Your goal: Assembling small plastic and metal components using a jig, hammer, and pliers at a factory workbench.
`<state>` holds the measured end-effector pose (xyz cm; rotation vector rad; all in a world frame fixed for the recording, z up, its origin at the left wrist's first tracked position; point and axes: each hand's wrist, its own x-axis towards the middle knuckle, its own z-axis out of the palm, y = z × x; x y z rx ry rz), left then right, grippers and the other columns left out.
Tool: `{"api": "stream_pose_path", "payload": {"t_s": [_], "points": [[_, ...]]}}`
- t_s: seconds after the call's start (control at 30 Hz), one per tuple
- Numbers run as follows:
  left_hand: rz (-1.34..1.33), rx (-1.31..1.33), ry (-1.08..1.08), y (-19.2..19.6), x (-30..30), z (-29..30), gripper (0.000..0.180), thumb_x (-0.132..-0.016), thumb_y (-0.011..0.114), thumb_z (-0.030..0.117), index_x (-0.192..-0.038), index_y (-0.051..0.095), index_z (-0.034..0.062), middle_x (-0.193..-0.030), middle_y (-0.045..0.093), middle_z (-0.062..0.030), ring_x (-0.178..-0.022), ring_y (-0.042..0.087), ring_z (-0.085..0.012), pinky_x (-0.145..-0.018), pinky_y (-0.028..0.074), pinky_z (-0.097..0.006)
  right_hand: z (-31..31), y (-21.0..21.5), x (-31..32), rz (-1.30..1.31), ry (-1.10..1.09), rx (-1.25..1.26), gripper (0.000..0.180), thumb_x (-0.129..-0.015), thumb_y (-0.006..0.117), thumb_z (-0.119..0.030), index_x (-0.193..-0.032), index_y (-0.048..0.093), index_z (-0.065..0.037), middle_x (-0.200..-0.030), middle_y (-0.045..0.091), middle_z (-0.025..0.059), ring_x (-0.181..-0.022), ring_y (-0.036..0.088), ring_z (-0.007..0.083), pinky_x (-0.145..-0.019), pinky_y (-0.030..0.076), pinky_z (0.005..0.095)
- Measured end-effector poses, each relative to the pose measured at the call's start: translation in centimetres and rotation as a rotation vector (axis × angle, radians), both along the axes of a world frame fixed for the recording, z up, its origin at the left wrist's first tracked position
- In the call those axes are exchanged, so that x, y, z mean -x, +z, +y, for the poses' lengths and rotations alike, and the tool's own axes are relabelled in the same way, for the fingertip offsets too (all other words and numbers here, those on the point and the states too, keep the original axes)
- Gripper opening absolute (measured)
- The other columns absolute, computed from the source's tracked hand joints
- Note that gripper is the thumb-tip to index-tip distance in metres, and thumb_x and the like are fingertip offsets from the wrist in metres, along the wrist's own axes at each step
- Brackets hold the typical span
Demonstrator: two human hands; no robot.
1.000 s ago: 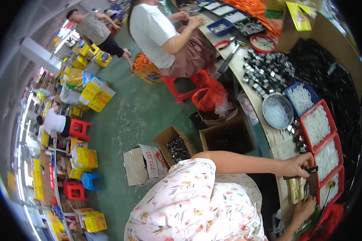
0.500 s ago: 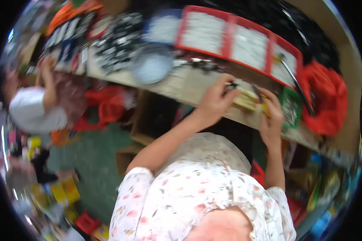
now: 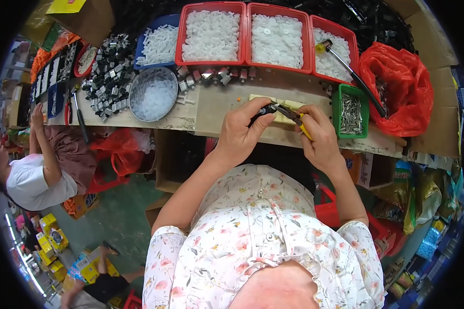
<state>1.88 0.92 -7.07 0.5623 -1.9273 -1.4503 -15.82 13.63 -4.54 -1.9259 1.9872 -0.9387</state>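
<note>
My left hand [image 3: 243,127] pinches a small black part [image 3: 263,112] with a shiny metal end; its exact kind is hard to make out. In my right hand [image 3: 319,135] is a pair of pliers [image 3: 291,114] with yellow handles. The plier jaws point left and meet the metal end of the black part. Below and behind both hands a pale yellow block [image 3: 282,102] lies on the bench board [image 3: 211,116]. Right of my right hand stands a green tray [image 3: 363,129] of small metal pins.
Red trays [image 3: 245,61] of white plastic pieces line the back. A hammer [image 3: 345,66] leans across the right one, beside a red plastic bag [image 3: 397,87]. To the left are a metal bowl [image 3: 134,103] and a heap of black-and-silver parts [image 3: 108,77]. Another person [image 3: 46,170] sits far left.
The whole view has turned and sharpened. My hands have come together, and the pliers, earlier apart from the left hand, now reach the black part.
</note>
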Motion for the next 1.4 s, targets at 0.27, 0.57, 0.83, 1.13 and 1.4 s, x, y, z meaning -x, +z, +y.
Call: {"api": "stream_pose_path", "payload": {"t_s": [0.27,0.57,0.83,1.13,1.4], "points": [[0.022,-0.159,-0.074,0.0,0.1,-0.5,0.032,-0.1,0.064,0.024,-0.118,0.061,-0.0026,-0.086,0.065,0.0005,-0.076,0.055,-0.0053,-0.068,0.047,-0.022,0.1,1.0,0.5,0.156,0.004,0.058,0.031,-0.068,0.052,0.008,-0.098,0.056,0.004,-0.126,0.053,0.0216,-0.116,0.053,0.0391,-0.101,0.037,0.0485],[-0.02,-0.019,-0.142,0.2,-0.4,-0.9,0.03,-0.098,0.065,0.021,-0.115,0.061,-0.0033,-0.081,0.069,-0.0068,-0.073,0.064,-0.0099,-0.067,0.049,-0.025,0.3,1.2,0.2,0.213,0.044,-0.046,0.036,-0.067,0.056,0.009,-0.102,0.055,0.002,-0.13,0.049,0.0201,-0.117,0.051,0.0399,-0.105,0.035,0.0483],[0.011,0.041,-0.072,1.2,-0.4,0.1,0.027,-0.095,0.068,0.019,-0.107,0.062,-0.0037,-0.071,0.057,-0.0126,-0.059,0.052,-0.0183,-0.056,0.044,-0.031,1.0,1.4,-0.3,0.25,0.025,-0.145,0.026,-0.068,0.06,0.007,-0.093,0.055,0.0,-0.117,0.053,0.0164,-0.108,0.054,0.032,-0.08,0.039,0.0382],[0.026,-0.338,-0.157,0.5,0.5,-0.6,0.028,-0.099,0.064,0.02,-0.112,0.061,-0.004,-0.075,0.059,0.0003,-0.066,0.051,-0.006,-0.058,0.042,-0.023,0.7,0.9,1.1,-0.001,0.021,-0.025,0.027,-0.067,0.051,0.007,-0.092,0.058,0.002,-0.115,0.052,0.0191,-0.104,0.054,0.0381,-0.094,0.042,0.0434],[-0.147,-0.105,-0.227,0.8,-0.1,-0.6,0.027,-0.098,0.064,0.021,-0.107,0.06,-0.0037,-0.064,0.055,-0.0022,-0.057,0.046,-0.0095,-0.052,0.038,-0.026,1.1,-0.1,0.5,-0.015,0.062,-0.042,0.021,-0.071,0.056,0.01,-0.091,0.053,0.006,-0.102,0.056,0.022,-0.087,0.058,0.0414,-0.075,0.048,0.0412]]}}
